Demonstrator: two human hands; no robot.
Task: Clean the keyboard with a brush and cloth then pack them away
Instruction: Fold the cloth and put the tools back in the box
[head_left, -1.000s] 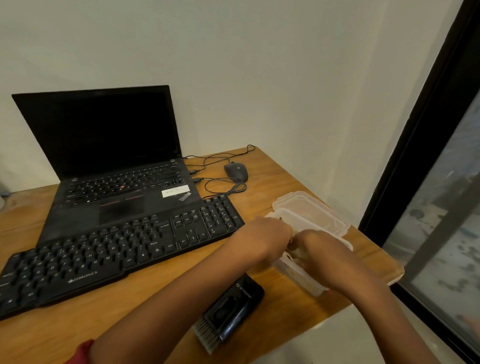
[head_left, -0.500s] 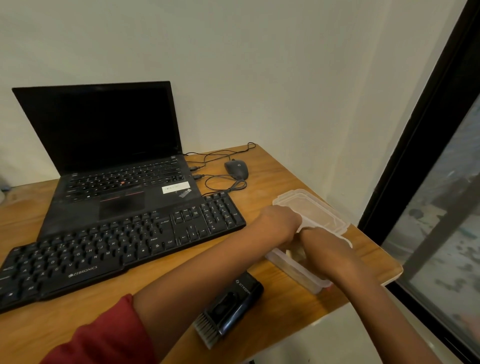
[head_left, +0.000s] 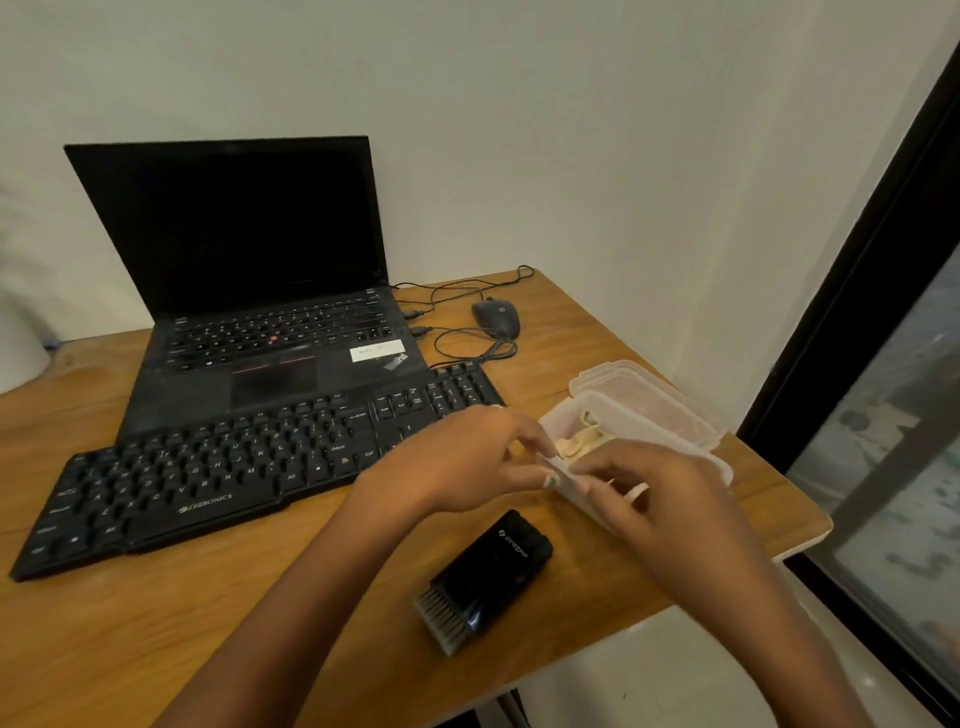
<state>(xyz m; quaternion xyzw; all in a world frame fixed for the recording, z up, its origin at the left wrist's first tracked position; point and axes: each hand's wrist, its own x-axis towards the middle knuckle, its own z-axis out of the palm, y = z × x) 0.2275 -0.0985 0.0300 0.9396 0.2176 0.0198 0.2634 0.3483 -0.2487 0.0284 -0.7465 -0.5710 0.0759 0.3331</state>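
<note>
A clear plastic container (head_left: 691, 447) stands near the table's right edge with a crumpled beige cloth (head_left: 576, 441) inside it. My left hand (head_left: 467, 462) pinches the container's near-left corner between thumb and fingers. My right hand (head_left: 654, 499) lies over the container's near wall, fingers curled on its rim. A black brush (head_left: 488, 577) with grey bristles lies on the table in front of my hands, bristles toward me. The black keyboard (head_left: 234, 467) lies to the left, its right end partly behind my left hand.
An open black laptop (head_left: 260, 322) sits behind the keyboard. A black mouse (head_left: 496, 318) and its looped cables lie at the back right. The container's clear lid (head_left: 623, 382) lies just behind the container. The wooden table (head_left: 156, 623) ends close to the container's right side.
Both hands have drawn back out of the container to its near-left rim, uncovering the cloth inside. The brush and keyboard have not moved.
</note>
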